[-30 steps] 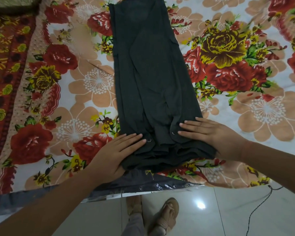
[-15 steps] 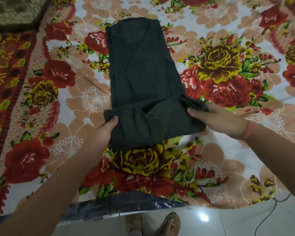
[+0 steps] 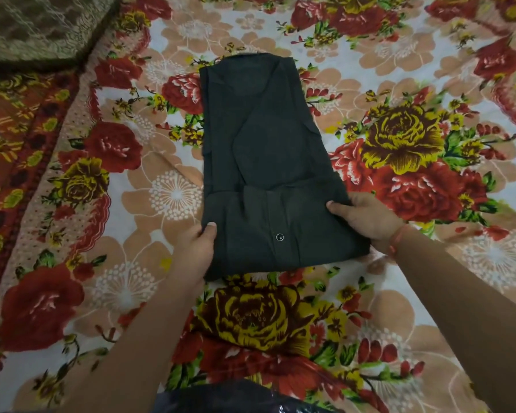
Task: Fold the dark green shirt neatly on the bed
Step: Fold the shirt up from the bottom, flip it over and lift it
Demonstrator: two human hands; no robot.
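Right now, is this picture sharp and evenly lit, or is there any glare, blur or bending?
Head view: light is soft and even, with no hard shadows; the shirt is so dark that its folds barely show; small glints sit on the plastic sheet at the bottom edge; the wide lens seems to bow the bedsheet towards the corners; the centre looks sharp.

1. The dark green shirt lies flat on the bed, on its flowered sheet. It forms a long narrow strip with both sides folded in, running from near to far.
2. Its near end is doubled over the middle, forming a thicker panel with a crosswise edge. A small round snap shows on this panel.
3. The left hand and right hand pinch the panel's side edges.
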